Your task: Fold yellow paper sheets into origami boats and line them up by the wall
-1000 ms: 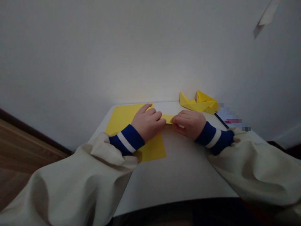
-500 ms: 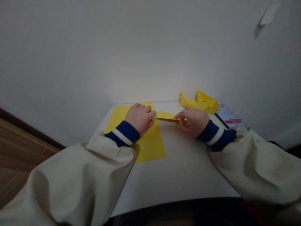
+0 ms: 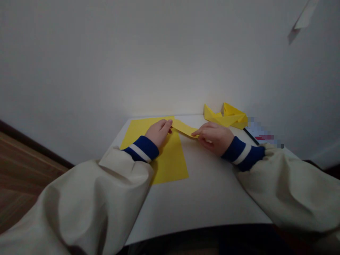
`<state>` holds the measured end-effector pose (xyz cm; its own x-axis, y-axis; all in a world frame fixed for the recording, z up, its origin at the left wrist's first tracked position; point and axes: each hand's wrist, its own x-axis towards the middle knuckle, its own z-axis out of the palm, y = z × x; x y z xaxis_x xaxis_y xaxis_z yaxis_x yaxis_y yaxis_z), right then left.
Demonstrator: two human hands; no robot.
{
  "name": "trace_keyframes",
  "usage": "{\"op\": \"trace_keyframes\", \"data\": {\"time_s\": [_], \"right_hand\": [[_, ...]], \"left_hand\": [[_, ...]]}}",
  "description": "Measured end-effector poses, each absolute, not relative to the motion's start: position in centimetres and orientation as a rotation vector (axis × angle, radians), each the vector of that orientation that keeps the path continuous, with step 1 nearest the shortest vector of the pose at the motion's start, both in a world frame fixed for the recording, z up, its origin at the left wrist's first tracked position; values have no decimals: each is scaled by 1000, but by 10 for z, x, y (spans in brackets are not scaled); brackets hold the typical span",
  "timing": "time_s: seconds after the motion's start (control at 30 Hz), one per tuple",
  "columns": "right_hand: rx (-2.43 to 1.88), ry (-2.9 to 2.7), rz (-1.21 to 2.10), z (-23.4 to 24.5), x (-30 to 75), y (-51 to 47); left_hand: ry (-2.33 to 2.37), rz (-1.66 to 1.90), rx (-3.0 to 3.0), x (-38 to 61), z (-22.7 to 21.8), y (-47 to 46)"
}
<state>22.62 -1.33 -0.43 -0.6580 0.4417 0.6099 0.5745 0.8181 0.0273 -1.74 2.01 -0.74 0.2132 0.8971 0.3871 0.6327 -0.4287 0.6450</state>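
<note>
A narrow folded piece of yellow paper [image 3: 183, 128] spans the gap between my hands, slanting down toward the right. My left hand [image 3: 158, 132] pinches its left end between thumb and fingers. At the other end, my right hand [image 3: 215, 137] grips it, with the index finger lying along the paper and the other fingers curled. Below my left hand and sleeve lies a flat sheet of yellow paper [image 3: 170, 163], partly covered by them. Folded yellow paper shapes [image 3: 225, 116], boat-like with pointed ends, stand behind my right hand.
The white tabletop [image 3: 207, 191] meets a pale wall [image 3: 164, 63] at its far edge. A printed item with a dark edge [image 3: 260, 132], partly blurred out, lies at the right. Brown wood [image 3: 21, 177] shows at the left, and a paper scrap [image 3: 305, 16] hangs upper right.
The folded paper has tilted, its left end rising and its broad face turning into view. My left hand has turned so the thumb shows on top; my right index finger has straightened along the paper.
</note>
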Motion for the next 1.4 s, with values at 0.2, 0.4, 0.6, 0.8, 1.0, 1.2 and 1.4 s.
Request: {"op": "trace_keyframes", "data": {"time_s": [0.2,0.4,0.6,0.8,1.0,1.2,1.4], "right_hand": [[-598,-2501,-427,-6,229,-5],[-943,-2319,-498,-11,232,-5],[-1014,-2112,-526,-10,228,-8],[-852,-2059,-475,-7,228,-7],[-774,-2049,-426,-8,226,-6],[-648,-2270,-292,-10,226,-3],[-615,-2322,-263,-15,228,0]], "left_hand": [[1475,1127,1948,-14,-9,25],[1409,1164,2058,-14,-7,18],[1280,1056,2377,-10,-2,5],[1103,960,2730,-10,-2,2],[899,727,2694,-10,-3,-1],[830,627,2633,-11,-1,0],[863,606,2525,-11,-6,5]]}}
